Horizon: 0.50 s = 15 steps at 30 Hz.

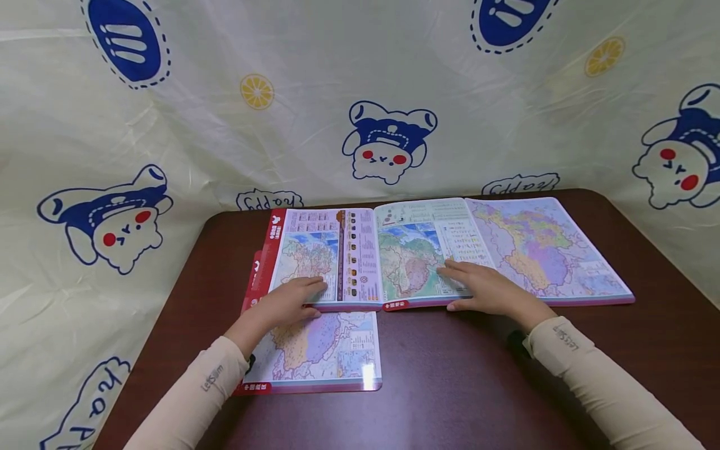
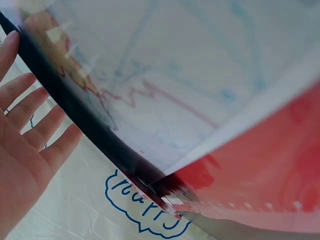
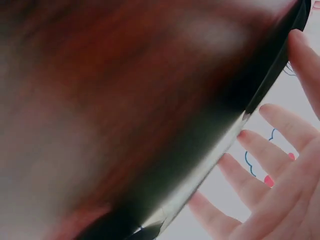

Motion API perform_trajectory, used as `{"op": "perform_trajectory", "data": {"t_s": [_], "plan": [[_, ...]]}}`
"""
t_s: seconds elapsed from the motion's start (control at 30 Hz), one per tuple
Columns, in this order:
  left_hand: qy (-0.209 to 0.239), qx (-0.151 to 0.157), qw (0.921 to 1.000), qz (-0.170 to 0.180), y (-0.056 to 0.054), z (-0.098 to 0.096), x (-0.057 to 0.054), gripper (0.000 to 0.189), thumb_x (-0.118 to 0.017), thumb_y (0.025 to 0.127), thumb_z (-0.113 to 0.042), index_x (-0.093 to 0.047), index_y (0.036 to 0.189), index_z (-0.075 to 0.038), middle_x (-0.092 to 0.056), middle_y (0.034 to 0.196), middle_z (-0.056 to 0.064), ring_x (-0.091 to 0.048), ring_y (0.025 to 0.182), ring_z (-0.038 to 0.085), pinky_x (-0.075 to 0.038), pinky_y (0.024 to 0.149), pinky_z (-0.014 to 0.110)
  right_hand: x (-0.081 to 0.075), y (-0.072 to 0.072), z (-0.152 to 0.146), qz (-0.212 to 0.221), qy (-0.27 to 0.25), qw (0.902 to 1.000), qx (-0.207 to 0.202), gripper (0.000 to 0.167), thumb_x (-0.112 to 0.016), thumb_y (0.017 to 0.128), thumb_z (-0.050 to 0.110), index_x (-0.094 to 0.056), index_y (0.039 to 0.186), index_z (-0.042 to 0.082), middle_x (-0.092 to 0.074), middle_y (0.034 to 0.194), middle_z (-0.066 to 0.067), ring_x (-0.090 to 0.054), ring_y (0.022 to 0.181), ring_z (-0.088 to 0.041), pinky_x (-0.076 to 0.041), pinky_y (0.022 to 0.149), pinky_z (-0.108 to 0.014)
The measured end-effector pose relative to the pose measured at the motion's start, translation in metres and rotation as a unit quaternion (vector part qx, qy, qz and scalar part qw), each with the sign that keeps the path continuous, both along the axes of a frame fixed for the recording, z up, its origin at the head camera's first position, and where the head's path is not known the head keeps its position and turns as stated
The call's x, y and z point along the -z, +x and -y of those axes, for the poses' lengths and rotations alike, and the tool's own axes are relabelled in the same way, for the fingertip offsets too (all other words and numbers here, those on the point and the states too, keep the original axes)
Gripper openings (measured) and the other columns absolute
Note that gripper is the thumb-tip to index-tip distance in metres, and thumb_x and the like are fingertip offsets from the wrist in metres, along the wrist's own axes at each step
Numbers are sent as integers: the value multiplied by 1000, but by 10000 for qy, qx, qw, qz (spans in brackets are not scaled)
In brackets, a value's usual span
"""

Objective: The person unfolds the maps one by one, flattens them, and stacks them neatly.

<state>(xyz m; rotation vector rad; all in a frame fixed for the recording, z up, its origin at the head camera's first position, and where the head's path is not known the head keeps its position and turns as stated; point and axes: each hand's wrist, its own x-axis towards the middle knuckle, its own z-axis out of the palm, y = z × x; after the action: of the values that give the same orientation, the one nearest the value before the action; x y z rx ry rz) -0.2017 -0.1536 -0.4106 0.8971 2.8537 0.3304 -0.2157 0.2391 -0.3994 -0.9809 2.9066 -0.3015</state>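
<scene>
On the dark table lies a spread-out set of glossy map sheets. A lilac-edged map page (image 1: 360,250) with a red strip is at the left, a green relief map page (image 1: 413,250) in the middle, and a coloured region map (image 1: 534,244) at the right. Partly beneath the left page, another map sheet (image 1: 360,350) sticks out toward the front. My left hand (image 1: 287,303) rests with fingers extended on the lower part of the left page. My right hand (image 1: 486,290) lies, fingers spread, over the lower right of the relief map page. Neither hand grips anything.
The brown table (image 1: 450,387) has rounded far corners. Behind it and at the sides hangs a pale sheet (image 1: 304,144) printed with blue cartoon figures and orange slices. The map sheets reach close to the far edge.
</scene>
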Motion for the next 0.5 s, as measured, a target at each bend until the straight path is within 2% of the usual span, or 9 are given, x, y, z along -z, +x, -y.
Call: {"op": "perform_trajectory", "data": {"t_s": [0.27, 0.5], "plan": [[63, 137, 9998, 92, -5, -6, -1, 56, -65, 82, -29, -47, 131, -7, -42, 135, 10, -35, 125, 26, -32, 100, 37, 2, -6, -8, 50, 111, 9999, -20, 64, -66, 80, 34, -44, 131, 2, -39, 134, -23, -37, 119, -41, -31, 95, -53], [4, -58, 9995, 295, -13, -16, -4, 55, -65, 82, -27, -46, 131, -9, -41, 136, 9, -34, 126, 26, -32, 99, 38, 1, -15, -11, 237, 45, 9997, 107, 63, -65, 81, 32, -44, 131, 0, -37, 134, -24, -36, 119, -42, -32, 94, -54]]}}
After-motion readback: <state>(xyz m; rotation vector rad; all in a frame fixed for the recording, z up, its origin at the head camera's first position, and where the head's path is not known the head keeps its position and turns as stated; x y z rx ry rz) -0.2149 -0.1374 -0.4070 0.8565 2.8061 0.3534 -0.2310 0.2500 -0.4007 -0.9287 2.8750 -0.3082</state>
